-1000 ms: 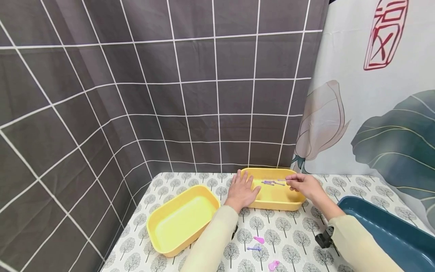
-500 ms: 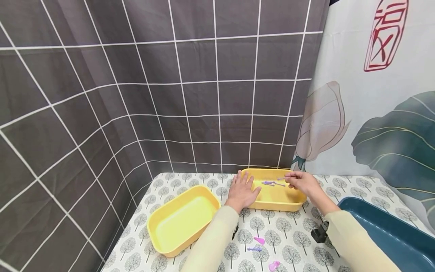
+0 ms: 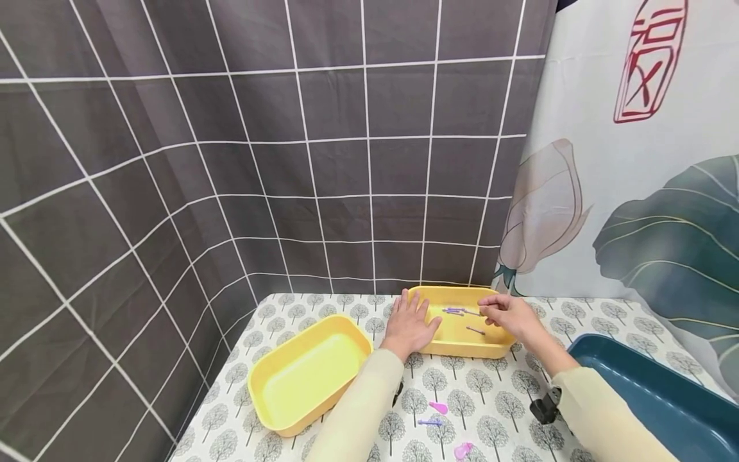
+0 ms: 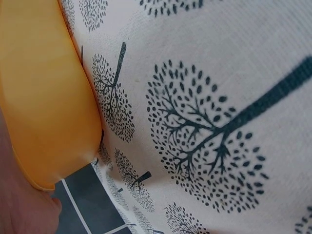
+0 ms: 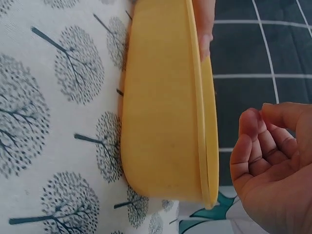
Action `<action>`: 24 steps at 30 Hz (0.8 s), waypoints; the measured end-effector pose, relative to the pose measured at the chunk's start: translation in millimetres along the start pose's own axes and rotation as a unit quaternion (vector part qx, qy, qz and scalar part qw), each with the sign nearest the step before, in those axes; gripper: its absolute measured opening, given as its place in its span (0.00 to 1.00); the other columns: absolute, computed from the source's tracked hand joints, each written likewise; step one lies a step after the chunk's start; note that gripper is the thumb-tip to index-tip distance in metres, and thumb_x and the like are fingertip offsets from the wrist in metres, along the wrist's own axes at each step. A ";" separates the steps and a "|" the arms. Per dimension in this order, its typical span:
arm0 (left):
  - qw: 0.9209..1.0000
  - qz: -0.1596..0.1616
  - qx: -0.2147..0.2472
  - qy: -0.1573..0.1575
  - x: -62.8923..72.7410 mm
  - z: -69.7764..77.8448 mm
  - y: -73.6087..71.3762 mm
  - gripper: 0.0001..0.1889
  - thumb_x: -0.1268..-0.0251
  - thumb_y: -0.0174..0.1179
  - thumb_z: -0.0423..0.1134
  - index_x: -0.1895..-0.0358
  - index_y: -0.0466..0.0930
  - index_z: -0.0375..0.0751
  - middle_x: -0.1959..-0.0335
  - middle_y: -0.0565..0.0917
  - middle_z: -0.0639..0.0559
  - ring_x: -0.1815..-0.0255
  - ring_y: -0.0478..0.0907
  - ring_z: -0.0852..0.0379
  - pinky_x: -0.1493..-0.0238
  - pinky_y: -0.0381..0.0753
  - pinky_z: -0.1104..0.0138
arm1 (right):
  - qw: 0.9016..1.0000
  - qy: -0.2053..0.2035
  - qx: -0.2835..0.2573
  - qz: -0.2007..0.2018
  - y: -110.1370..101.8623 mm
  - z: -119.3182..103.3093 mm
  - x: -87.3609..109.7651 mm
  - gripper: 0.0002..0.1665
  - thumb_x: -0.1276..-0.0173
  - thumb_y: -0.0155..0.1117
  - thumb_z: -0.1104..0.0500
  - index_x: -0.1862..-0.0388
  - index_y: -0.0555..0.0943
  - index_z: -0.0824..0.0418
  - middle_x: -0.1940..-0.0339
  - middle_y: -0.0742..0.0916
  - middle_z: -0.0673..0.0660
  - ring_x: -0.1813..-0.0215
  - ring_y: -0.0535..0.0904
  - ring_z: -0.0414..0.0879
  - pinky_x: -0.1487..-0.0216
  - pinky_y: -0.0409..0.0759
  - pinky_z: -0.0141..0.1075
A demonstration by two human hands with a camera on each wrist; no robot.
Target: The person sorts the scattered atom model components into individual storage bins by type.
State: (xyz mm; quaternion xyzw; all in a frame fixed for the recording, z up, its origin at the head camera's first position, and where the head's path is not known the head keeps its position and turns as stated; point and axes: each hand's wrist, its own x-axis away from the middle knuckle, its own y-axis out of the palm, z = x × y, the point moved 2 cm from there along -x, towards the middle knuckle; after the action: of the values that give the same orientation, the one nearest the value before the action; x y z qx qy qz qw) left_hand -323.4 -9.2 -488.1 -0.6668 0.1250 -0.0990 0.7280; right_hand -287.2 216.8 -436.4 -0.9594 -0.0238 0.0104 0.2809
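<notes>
Item, left hand (image 3: 408,323): yours, laid over the left end of the rear yellow tray (image 3: 456,348), fingers straight and spread wide.

Item, right hand (image 3: 510,316): yours, over the right part of that same tray. Fingers curled; thumb and index tips drawn narrowly together, bare in the right wrist view.

Item, purple sticks (image 3: 453,312): a small group lying close together on the rear tray's floor, left of your right fingertips. Count unclear; they overlap.

Item, lone purple stick (image 3: 476,330): one, within the same tray, apart from the group and nearer to you, slanting.

Item, loose purple stick (image 3: 430,423): one, on the tabletop (image 3: 456,382) in front of the rear tray, lying between the far pink piece (image 3: 439,407) and the near pink piece (image 3: 463,450).

Item, left yellow tray (image 3: 288,391): set at an angle, beside your left sleeve (image 3: 364,398).

Item, dark blue tray (image 3: 664,391): at your right, partly behind your right sleeve (image 3: 612,410) and cut by the frame edge.

Item, tabletop cover: white, printed with grey trees.

Item, backdrop: dark curtain (image 3: 323,160) with white grid; pale hanging (image 3: 554,96) with flower, leaf and red mark.
</notes>
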 end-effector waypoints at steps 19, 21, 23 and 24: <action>1.000 0.003 0.006 0.002 0.2 1.3 -2.9 0.36 0.21 0.29 0.66 0.20 0.58 0.53 0.16 0.51 0.53 0.16 0.40 0.45 0.18 0.42 0.55 | 0.994 -0.064 -0.048 -0.072 34.2 -2.2 46.8 0.18 0.29 0.67 0.60 0.47 0.82 0.73 0.61 0.88 0.61 0.63 0.82 0.43 0.62 0.84 0.33; 1.000 0.003 0.007 0.001 0.7 1.2 -3.2 0.35 0.21 0.30 0.66 0.20 0.59 0.53 0.16 0.51 0.53 0.16 0.40 0.45 0.18 0.43 0.54 | 0.994 -0.062 -0.047 -0.080 37.7 0.6 51.8 0.18 0.29 0.67 0.60 0.47 0.82 0.72 0.59 0.88 0.61 0.62 0.82 0.43 0.61 0.84 0.33; 1.000 0.000 0.007 0.000 1.5 1.1 -3.5 0.35 0.21 0.30 0.65 0.20 0.58 0.53 0.16 0.50 0.53 0.16 0.41 0.45 0.18 0.43 0.54 | 0.992 -0.057 -0.055 -0.094 41.9 3.7 57.4 0.19 0.30 0.68 0.59 0.47 0.82 0.72 0.58 0.88 0.62 0.60 0.83 0.45 0.59 0.85 0.33; 1.000 -0.002 0.007 -0.001 2.1 1.0 -3.7 0.35 0.21 0.30 0.65 0.20 0.58 0.53 0.16 0.50 0.53 0.16 0.40 0.45 0.18 0.43 0.54 | 0.991 -0.057 -0.060 -0.102 44.3 5.2 60.0 0.19 0.30 0.68 0.59 0.47 0.82 0.72 0.57 0.88 0.63 0.60 0.83 0.46 0.58 0.85 0.34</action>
State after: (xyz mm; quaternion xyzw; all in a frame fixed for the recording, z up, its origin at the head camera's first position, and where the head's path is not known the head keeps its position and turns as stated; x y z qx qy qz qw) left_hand -321.0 -9.2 -484.4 -0.6619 0.1227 -0.1006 0.7327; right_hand -225.7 185.4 -465.0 -0.9648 -0.1385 0.0349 0.2207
